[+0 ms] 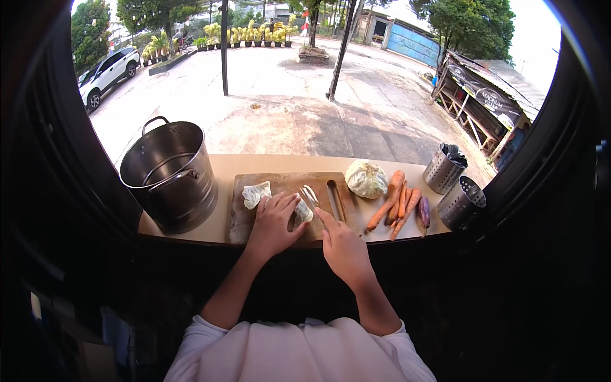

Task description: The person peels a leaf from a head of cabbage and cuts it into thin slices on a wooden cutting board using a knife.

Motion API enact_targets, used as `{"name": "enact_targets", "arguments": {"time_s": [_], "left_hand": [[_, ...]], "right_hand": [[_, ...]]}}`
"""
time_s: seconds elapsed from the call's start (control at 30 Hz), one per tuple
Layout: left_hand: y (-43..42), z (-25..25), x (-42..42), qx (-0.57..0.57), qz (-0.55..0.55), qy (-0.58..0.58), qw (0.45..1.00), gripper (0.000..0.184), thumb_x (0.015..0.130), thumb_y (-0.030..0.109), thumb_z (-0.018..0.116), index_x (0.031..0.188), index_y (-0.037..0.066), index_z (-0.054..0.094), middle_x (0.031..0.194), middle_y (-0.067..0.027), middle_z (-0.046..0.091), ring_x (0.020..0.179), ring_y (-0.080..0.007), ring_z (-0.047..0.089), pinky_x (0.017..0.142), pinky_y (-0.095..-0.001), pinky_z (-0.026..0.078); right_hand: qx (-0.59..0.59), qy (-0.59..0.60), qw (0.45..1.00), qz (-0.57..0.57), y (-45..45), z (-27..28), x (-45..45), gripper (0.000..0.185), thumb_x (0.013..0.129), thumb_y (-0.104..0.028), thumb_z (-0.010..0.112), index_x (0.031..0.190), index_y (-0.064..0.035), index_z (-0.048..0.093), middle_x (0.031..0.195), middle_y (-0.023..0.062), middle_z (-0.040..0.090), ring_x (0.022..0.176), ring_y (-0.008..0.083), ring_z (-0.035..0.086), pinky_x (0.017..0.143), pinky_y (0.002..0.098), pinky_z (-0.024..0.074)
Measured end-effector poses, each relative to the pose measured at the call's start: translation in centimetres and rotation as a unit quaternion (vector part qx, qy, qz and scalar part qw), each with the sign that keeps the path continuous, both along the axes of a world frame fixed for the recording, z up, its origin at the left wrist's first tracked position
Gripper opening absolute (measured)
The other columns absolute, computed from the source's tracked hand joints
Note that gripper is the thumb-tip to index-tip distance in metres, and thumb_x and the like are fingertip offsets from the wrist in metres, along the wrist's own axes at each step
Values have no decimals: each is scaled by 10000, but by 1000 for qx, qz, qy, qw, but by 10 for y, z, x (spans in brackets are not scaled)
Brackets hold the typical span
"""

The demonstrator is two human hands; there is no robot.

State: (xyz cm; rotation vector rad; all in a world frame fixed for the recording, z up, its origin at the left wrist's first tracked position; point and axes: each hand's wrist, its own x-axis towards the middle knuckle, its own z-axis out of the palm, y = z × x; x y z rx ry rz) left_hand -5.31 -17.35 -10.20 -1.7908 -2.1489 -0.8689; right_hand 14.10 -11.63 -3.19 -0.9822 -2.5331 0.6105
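A wooden cutting board (238, 216) lies on the counter in front of me. My left hand (275, 223) rests over it, fingers and thumb steadying a pale piece of cabbage (305, 213). In my right hand (345, 249) is a knife (309, 200), its handle wrapped by the fingers and its blade against the right side of that piece. A few thin cabbage shreds lie beside the blade. Left of my left hand sits another cabbage chunk (256, 193) on the board. The underside of the held piece is hidden by my left hand.
A tall metal pot (203, 197) stands at the left. Right of the board are a whole cabbage (366, 179), several carrots (396, 202) and a purple root-like vegetable (424, 212). Two perforated metal holders (440, 172) stand at the right end. The counter (286, 162) ends at a dark near edge.
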Motion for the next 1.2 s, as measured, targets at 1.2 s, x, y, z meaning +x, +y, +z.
{"name": "enact_targets", "arguments": {"time_s": [1.2], "left_hand": [[0, 1, 0, -30, 4, -16, 999, 608, 953, 482, 648, 1398, 69, 625, 1476, -52, 581, 1429, -270, 449, 1243, -536, 241]], "right_hand": [[65, -67, 996, 11, 5, -11, -11, 496, 1045, -205, 522, 1535, -265, 472, 892, 190, 698, 832, 384, 721, 742, 498, 583]]}}
